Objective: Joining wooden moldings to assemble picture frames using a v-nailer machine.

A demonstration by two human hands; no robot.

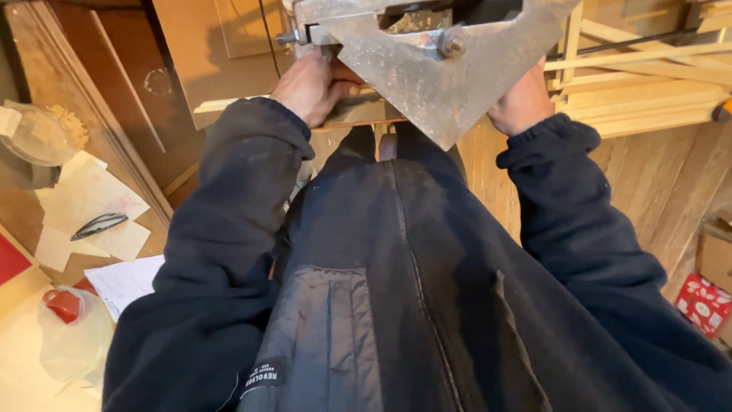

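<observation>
Two arms in dark sleeves reached forward and down, over a big grey metal machine plate (435, 69) shaped like a pointed wedge, dusty with a bolt on it. The left hand (313, 88) gripped a thin pale wood strip (229, 103) lying just under the plate. The right hand (522, 103) pressed beside the plate's far edge, its fingers hidden, so I could not tell its grip.

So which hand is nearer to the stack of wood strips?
Right. The right hand is beside the stack of wood strips, at the metal plate's right edge; the left hand is across the plate.
</observation>
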